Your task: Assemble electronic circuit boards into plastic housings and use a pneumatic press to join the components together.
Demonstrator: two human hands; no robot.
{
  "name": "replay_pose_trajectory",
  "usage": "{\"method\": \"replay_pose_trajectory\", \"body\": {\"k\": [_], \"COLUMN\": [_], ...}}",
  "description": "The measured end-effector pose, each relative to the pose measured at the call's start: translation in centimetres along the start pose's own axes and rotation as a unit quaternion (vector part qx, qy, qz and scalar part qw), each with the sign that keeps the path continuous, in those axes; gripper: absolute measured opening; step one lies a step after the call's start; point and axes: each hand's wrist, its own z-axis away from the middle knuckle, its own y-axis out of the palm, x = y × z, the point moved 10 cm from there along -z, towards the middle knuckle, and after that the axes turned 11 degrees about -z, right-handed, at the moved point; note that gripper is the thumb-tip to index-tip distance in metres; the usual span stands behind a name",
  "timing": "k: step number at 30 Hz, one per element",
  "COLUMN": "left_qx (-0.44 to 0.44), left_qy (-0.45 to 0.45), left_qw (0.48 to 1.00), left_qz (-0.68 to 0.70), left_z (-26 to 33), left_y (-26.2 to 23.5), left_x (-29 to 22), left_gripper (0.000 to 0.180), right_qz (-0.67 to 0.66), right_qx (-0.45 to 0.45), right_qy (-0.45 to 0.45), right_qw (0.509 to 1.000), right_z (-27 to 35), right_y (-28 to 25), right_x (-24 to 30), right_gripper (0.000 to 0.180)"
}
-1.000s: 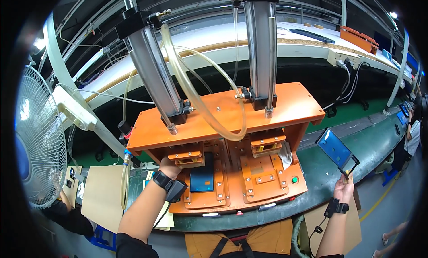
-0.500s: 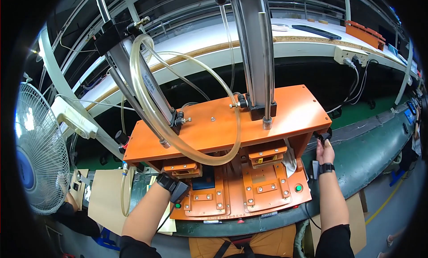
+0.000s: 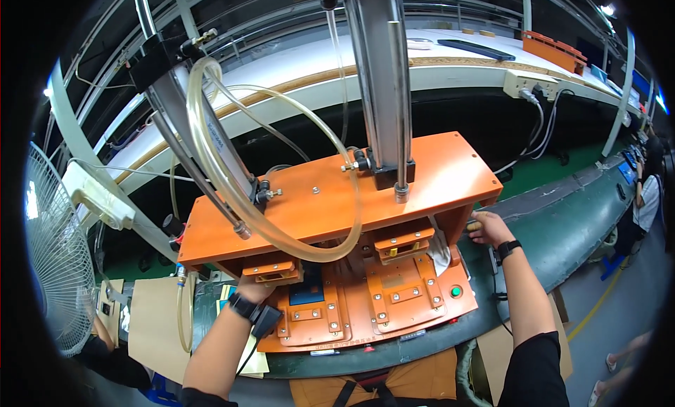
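An orange two-station press (image 3: 429, 164) stands in front of me. My left hand (image 3: 257, 289) reaches in under its left pressing block (image 3: 270, 268); the fingers are hidden behind the block. Beside that hand, a dark blue flat panel (image 3: 307, 294) lies in the left fixture (image 3: 309, 327). The right fixture (image 3: 406, 294) sits below the right pressing block (image 3: 404, 246). My right hand (image 3: 491, 228) is at the press's right side wall, its fingers curled together; whatever they hold is too small to make out. A black band circles each wrist.
Two upright air cylinders (image 3: 380, 91) and a looping clear hose (image 3: 281, 247) rise above the press. A green button (image 3: 456, 292) is at its front right. A white fan (image 3: 60, 266) stands left, near cardboard (image 3: 156, 312). Behind runs a white shelf (image 3: 295, 75) with a power strip (image 3: 527, 84).
My left hand has gone farther in under the left pressing block. My right hand has turned and curled its fingers against the press's right side. The whole view has shifted slightly.
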Motion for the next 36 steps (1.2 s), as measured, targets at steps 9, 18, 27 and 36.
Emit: {"method": "replay_pose_trajectory", "body": {"k": [9, 18, 27, 36], "left_qx": [-0.169, -0.308, -0.315, -0.324], "left_qy": [0.147, -0.009, -0.037, -0.023], "left_qw": [0.968, 0.923, 0.893, 0.894], "left_qz": [-0.112, 0.231, 0.32, 0.307], "left_z": [12.0, 14.8, 15.1, 15.3], "left_y": [-1.9, 1.7, 2.0, 1.9], "left_x": [-4.8, 4.6, 4.1, 3.3], "left_gripper": [0.037, 0.031, 0.031, 0.029], "right_qz": [-0.112, -0.047, -0.077, 0.002], "right_qx": [0.027, -0.052, -0.064, -0.043], "right_qy": [0.019, -0.053, -0.066, -0.073], "right_qw": [0.993, 0.996, 0.993, 0.996], "right_z": [11.1, 11.2, 10.9, 8.0], "right_y": [-2.0, -3.1, -3.7, -3.2], "right_x": [-6.4, -6.2, -6.2, -3.6], "right_gripper": [0.018, 0.018, 0.016, 0.019]}}
